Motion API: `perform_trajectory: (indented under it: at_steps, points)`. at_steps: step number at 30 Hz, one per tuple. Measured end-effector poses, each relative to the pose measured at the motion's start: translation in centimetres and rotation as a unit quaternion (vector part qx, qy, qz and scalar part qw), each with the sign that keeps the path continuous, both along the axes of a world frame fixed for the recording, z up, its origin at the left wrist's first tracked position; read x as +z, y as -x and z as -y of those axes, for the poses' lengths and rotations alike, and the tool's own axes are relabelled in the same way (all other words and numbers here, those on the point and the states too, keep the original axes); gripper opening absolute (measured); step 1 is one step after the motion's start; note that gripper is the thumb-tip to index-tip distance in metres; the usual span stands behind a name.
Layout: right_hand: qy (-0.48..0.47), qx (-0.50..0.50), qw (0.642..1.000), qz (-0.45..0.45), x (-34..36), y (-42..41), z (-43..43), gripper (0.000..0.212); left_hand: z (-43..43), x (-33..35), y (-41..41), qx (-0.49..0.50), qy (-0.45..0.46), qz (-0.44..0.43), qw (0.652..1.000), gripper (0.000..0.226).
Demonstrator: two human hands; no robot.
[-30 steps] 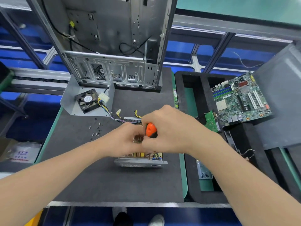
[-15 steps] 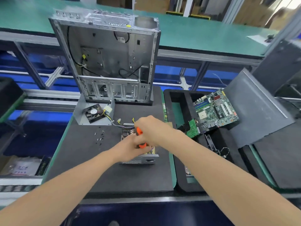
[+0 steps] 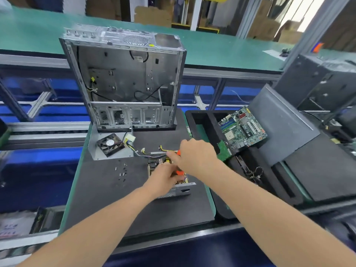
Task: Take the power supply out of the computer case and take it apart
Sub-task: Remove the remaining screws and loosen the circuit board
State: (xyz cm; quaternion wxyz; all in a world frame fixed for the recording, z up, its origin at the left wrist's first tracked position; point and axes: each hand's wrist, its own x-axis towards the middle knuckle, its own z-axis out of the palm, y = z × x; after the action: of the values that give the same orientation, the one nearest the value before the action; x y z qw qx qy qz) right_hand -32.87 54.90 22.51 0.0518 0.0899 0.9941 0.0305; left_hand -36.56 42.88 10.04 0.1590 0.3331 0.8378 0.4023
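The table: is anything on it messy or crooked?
Yes. Tiny loose screws lie scattered on the dark mat, left of the power supply, where they could get lost. The green motherboard lies askew over the black foam tray, not squared in a slot.

2 hands meet mid-frame over the opened power supply [image 3: 174, 190] on the black mat [image 3: 107, 205]. Right hand [image 3: 196, 158] is wrapped round an orange-handled tool [image 3: 180, 172]. Left hand [image 3: 165, 179] sits on the unit, fingers too hidden to read. Open computer case [image 3: 123, 79] stands upright behind. Fan [image 3: 109, 144] and loose screws [image 3: 121, 171] are left of the hands, motherboard [image 3: 242, 128] to the right.
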Motion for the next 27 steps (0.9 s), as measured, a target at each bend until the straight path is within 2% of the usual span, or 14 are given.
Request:
perform_trajectory:
  at_steps: [2,5,8,10,14,16,19,21,23,24,27]
  points:
    - [0.030,-0.069,0.997,-0.021,-1.0,-0.1,1.3,0.045,0.0,-0.1,0.0,-0.007,0.008,-0.006,1.000,0.015]
    - [0.115,-0.092,0.989,0.008,-1.3,0.5,1.0,0.034,0.1,-0.2,0.1,-0.031,0.003,-0.010,0.999,0.006]
    - [0.150,0.018,0.985,0.080,-0.1,0.9,-0.5,0.022,0.2,-0.4,0.0,-0.035,-0.002,-0.025,0.999,0.011]
    - [0.161,0.114,0.971,0.137,1.1,1.1,-1.7,0.019,0.2,-0.4,0.0,-0.031,0.000,-0.027,0.999,0.009]
    - [0.082,0.346,0.915,0.189,2.1,1.8,-3.0,0.021,0.0,-0.3,0.0,-0.048,-0.002,-0.049,0.998,0.008]
    - [0.079,0.371,0.906,0.188,2.3,1.6,-3.0,0.019,-0.1,-0.2,-0.1,-0.048,-0.008,-0.051,0.997,0.010]
    - [0.063,0.309,0.941,0.127,1.8,0.4,-2.5,0.014,-0.1,-0.3,-0.2,-0.037,-0.006,-0.054,0.998,0.011]
    - [-0.002,0.181,0.983,0.032,0.3,-0.4,-1.4,0.033,-0.1,-0.3,-0.1,-0.027,0.002,-0.042,0.999,0.014]
    - [-0.031,0.035,0.998,-0.033,-0.8,-0.9,0.2,0.044,-0.2,-0.2,-0.2,-0.029,0.008,-0.027,0.999,0.014]
    - [-0.017,-0.003,0.999,-0.042,-1.3,-0.8,0.6,0.042,-0.2,-0.2,-0.2,-0.033,0.013,-0.024,0.999,0.015]
    - [0.018,0.005,1.000,-0.017,-1.7,0.2,0.5,0.027,-0.4,-0.1,-0.1,-0.047,0.026,-0.001,0.999,0.008]
